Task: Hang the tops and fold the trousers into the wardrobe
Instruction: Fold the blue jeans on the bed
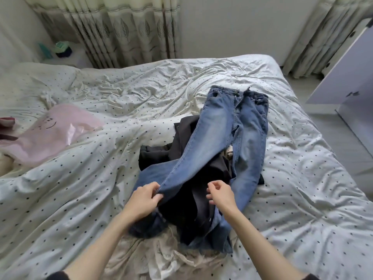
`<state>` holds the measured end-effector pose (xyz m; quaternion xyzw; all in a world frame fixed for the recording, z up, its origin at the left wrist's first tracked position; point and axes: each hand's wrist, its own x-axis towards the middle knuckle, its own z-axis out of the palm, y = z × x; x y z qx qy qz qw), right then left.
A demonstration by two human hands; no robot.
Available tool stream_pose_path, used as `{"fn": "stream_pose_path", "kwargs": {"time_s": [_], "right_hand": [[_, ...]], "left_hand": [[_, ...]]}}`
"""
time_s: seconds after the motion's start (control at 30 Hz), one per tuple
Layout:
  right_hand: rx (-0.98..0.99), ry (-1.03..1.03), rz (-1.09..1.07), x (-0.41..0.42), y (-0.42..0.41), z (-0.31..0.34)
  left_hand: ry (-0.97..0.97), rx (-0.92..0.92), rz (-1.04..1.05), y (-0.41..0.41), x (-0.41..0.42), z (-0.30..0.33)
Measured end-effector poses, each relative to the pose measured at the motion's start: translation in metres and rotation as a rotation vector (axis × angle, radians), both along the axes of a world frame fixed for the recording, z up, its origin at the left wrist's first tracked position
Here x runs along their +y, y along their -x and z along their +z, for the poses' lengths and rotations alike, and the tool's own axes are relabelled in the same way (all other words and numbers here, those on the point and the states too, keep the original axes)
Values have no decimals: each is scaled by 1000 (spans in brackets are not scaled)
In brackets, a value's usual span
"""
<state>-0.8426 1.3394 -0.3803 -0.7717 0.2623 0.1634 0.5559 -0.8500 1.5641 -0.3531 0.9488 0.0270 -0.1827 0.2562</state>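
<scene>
Nearest: both bare forearms come in from the near edge, dark sleeve cuffs just visible at the frame bottom. Between them, a crumpled beige garment (173, 257) lies on the bed (80, 199), partly under the pile.

Left hand (144, 201): thumb and fingers pinch the edge of the left leg of the blue jeans (228, 126), near the hem end. Right hand (221, 196): fingers loosely curled, holding nothing, hovering just above the dark cloth and beside the jeans' right leg.

Jeans lie front up, centre-right of the bed, waistband far, legs running near. Fly looks open. Left leg crosses over a black garment (187, 142) that is heaped under and between the legs; the right leg runs straight down toward the near edge.

Bed cover: white with small dark dots, heavily wrinkled.

Left side: pink plastic bag (52, 136) lying flat on the cover; contents not readable. Something dark red just beside it at the left frame edge.

Far left: a bedside surface carries a dark tub with green stuff (63, 48) in it; too blurred to identify.

Far: leaf-print curtains (125, 31). Right: open wardrobe door (343, 77), pale lilac; interior out of view.
</scene>
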Motion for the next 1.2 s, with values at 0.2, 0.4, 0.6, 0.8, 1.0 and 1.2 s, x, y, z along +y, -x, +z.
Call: {"fn": "stream_pose_path", "kwargs": {"time_s": [0.2,0.4,0.6,0.8,1.0,1.2], "right_hand": [[30,-412,-43,18,4,19],[14,-785,-80,34,-10,27],[102,-1000,-307,41,-20,19],[89,-742,-188,42,3,18],[20,-299,63,23,55,15],[-23,-219,74,28,80,7]], "left_hand": [[729,313,83,-18,9,87],[791,489,143,-3,22,91],[1043,545,381,25,29,82],[757,533,314,23,60,72],[364,517,260,43,77,27],[376,411,234,62,73,-1]]}}
